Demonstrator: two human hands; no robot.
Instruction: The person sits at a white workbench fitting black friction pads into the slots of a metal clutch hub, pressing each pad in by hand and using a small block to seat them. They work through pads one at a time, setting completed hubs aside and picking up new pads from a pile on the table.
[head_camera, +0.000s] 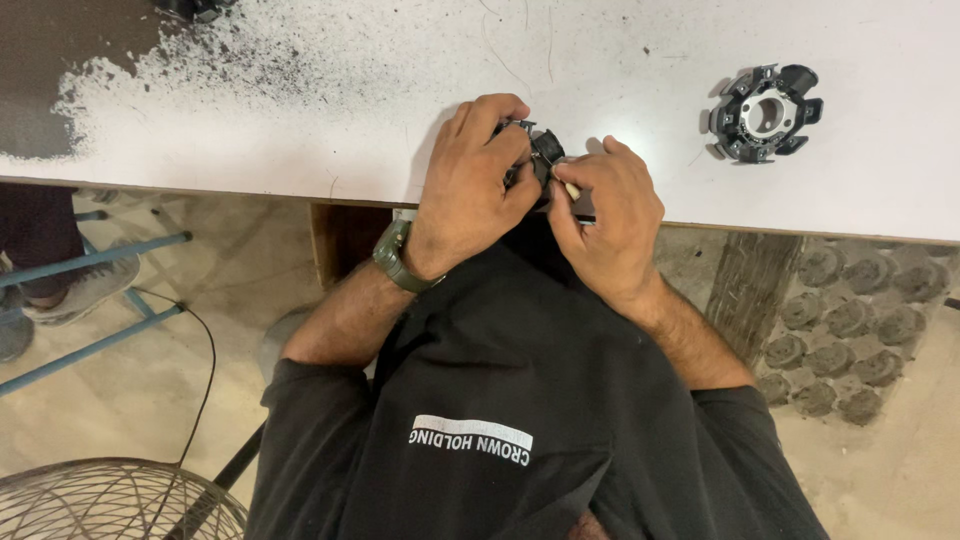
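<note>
My left hand (470, 185) and my right hand (612, 220) meet at the near edge of the white table (300, 120). Between them is a small black ring-shaped part (543, 150), mostly hidden by my fingers. The left hand wraps around it from the left; the right hand pinches it from the right and also holds a thin tool with a pale handle (573, 192). A green watch (394, 255) sits on my left wrist. A second black ring part with spokes and a white centre (765, 112) lies apart at the right of the table.
Dark dust and specks (150, 70) cover the table's left part. Below the table's edge lie several grey round parts (850, 350) on the floor at right. A wire fan guard (110, 505) and blue stool legs (90, 300) stand at left, beside another person's shoe (85, 285).
</note>
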